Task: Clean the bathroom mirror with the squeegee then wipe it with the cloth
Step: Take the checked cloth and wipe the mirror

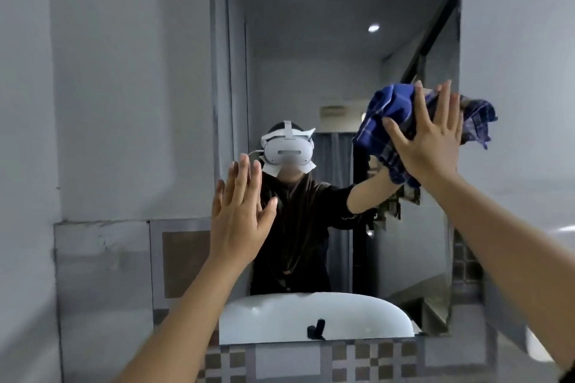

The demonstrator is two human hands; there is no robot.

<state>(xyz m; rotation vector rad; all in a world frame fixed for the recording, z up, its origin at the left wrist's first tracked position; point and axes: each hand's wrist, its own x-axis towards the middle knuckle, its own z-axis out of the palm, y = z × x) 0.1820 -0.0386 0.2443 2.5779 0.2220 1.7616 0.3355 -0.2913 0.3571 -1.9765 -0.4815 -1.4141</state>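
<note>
Against the rectangular wall mirror (336, 71) your right hand (432, 146), fingers splayed upward, flattens the bunched blue checked cloth (392, 112); your left hand (239, 221) is open, empty.

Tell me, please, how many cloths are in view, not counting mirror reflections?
1. The blue checked cloth is pressed against the mirror's right edge under the open right hand. The left hand holds none. Others may lie out of frame.
</note>
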